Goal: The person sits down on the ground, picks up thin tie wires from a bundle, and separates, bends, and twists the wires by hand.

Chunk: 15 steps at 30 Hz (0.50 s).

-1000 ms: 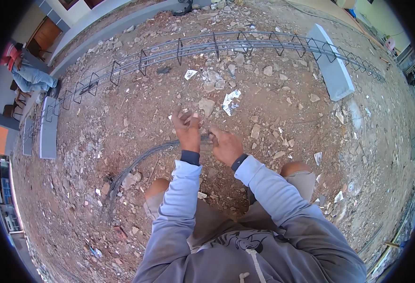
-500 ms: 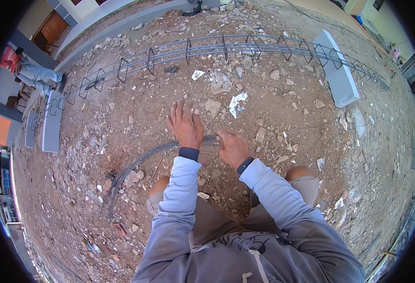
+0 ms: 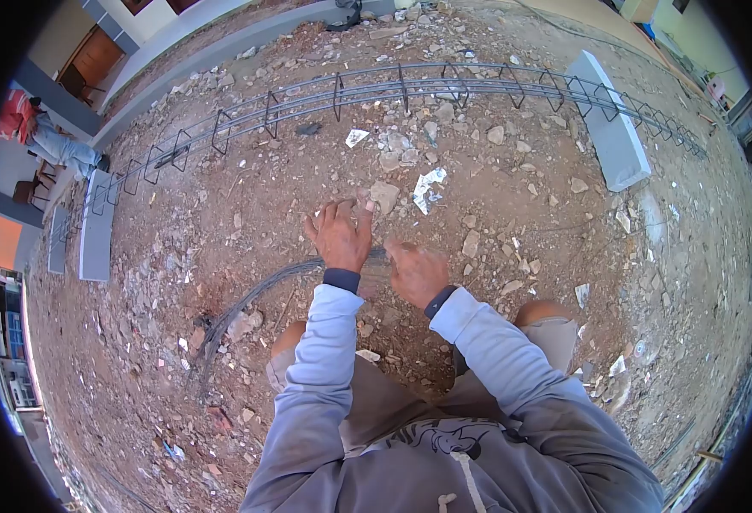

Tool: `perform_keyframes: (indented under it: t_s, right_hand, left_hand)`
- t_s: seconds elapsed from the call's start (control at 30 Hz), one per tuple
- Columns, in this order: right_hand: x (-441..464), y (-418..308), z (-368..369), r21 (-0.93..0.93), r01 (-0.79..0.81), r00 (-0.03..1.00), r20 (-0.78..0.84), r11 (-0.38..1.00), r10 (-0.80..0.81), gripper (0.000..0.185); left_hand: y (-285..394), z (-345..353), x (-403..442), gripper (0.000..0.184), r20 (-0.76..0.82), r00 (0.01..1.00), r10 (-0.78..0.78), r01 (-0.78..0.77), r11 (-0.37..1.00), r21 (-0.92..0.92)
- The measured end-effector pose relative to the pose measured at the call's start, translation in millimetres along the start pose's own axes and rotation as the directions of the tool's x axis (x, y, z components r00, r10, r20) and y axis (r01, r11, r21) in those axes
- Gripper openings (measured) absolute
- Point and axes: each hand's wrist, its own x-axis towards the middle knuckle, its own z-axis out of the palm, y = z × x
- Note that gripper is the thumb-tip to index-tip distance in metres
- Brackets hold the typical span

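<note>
A bundle of thin dark tie wire (image 3: 252, 295) runs in a curve over the ground, from the lower left up to my hands. My right hand (image 3: 418, 272) is closed, its curled fingers at the right end of the bundle. My left hand (image 3: 342, 237) is held just above the wire, fingers bent and spread, thumb raised apart; nothing shows in it. Part of the bundle passes behind the left hand and wrist. Whether the left palm touches the wire is hidden.
Ahead lies a long rebar cage (image 3: 367, 96) with square stirrups, resting on a grey block (image 3: 611, 128) at right and another grey block (image 3: 95, 227) at left. Stones and paper scraps (image 3: 428, 190) litter the dirt. A person in red (image 3: 21, 120) sits at far left.
The fingers of my left hand have bent more and its thumb has spread upward. My right hand has shifted slightly left. The person in red has moved a little.
</note>
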Motion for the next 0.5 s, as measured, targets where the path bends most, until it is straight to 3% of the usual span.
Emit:
perform_keyframes:
  t_s: [0.13, 0.27, 0.33, 0.43, 0.5]
  right_hand:
    - [-2, -6, -3, 0.038, 0.021, 0.998, 0.058, 0.999, -0.023, 0.018]
    - [0, -11, -13, 0.154, 0.019, 0.989, 0.139, 0.988, -0.041, 0.018]
    - [1, -9, -11, 0.216, 0.044, 0.996, 0.063, 0.975, -0.059, 0.016]
    - [3, -10, -10, 0.285, 0.078, 0.995, -0.085, 0.955, -0.056, 0.014]
    - [6, -11, -13, 0.306, 0.053, 0.988, -0.153, 0.95, -0.005, 0.014]
  left_hand:
    - [0, -5, 0, 0.028, 0.052, 0.998, 0.035, -0.035, 0.999, -0.008]
    - [-15, 1, 3, 0.025, 0.094, 0.996, 0.002, 0.012, 0.988, -0.156]
    - [-18, -4, 7, 0.024, 0.106, 0.992, 0.063, -0.032, 0.962, -0.27]
    - [-6, -20, 10, 0.026, 0.321, 0.918, -0.234, 0.39, 0.689, -0.611]
    - [-10, -12, 12, 0.027, 0.178, 0.966, -0.188, 0.257, 0.763, -0.593]
